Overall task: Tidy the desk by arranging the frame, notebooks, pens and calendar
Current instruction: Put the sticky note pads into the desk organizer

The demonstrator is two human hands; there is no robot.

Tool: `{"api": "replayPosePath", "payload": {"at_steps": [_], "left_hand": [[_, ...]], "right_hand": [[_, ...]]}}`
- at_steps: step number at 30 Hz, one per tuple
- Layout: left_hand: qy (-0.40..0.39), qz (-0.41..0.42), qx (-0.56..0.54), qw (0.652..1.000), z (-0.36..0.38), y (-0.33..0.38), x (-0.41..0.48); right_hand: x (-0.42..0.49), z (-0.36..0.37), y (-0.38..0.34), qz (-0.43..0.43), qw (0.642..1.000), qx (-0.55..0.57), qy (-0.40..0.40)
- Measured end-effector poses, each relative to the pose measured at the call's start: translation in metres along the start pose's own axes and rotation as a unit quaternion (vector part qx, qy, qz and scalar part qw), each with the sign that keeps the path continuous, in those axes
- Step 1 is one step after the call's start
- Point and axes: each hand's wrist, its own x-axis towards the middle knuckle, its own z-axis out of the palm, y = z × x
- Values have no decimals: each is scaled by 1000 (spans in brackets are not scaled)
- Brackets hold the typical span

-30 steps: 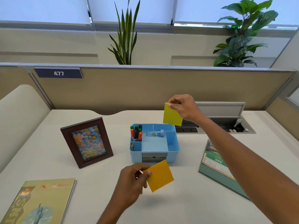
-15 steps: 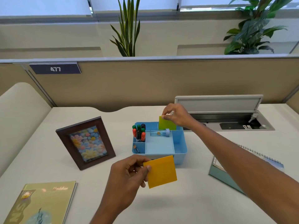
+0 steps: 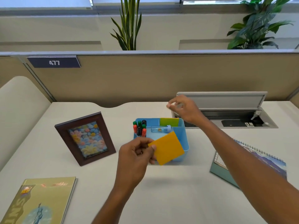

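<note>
Pinching orange pad [image 3: 168,148] with left hand [image 3: 135,154], hiding box [image 3: 184,135] front. Too blurred at 1 o'clock to judge grip of right hand [image 3: 186,109].

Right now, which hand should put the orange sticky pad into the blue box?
The left hand. It pinches the orange sticky pad directly over the front of the blue box, so a short move should drop it in. The right hand is empty, raised behind the box, beyond the green pad.

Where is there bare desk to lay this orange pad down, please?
Bare white desk lies in front, between the yellow-green notebook and the teal spiral calendar, and behind the brown wooden frame. The blue plastic organiser is crowded.
</note>
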Motion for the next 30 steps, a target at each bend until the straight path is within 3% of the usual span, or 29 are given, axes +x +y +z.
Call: {"api": "replayPosePath", "payload": {"at_steps": [5,9,12,16,21,25,30], "left_hand": [[75,28,-31,996,18,14,38],[89,57,2,994,36,14,58],[97,79,48,991,48,6,61],[87,133,207,965,53,-22,47],[17,203,436,877,45,-55,28],[-34,227,490,841,39,-74,28],[-43,221,498,837,36,-80,30]], "right_hand": [[-45,-56,-51,4,973,174,-150],[-56,-69,-57,4,976,169,-135],[-52,-74,-56,-2,988,129,-88],[-30,-67,-43,-39,999,7,-21],[-6,-36,-26,-88,988,-124,-23],[4,-11,-17,-122,964,-228,-63],[8,15,-5,-131,945,-280,-104]]}}
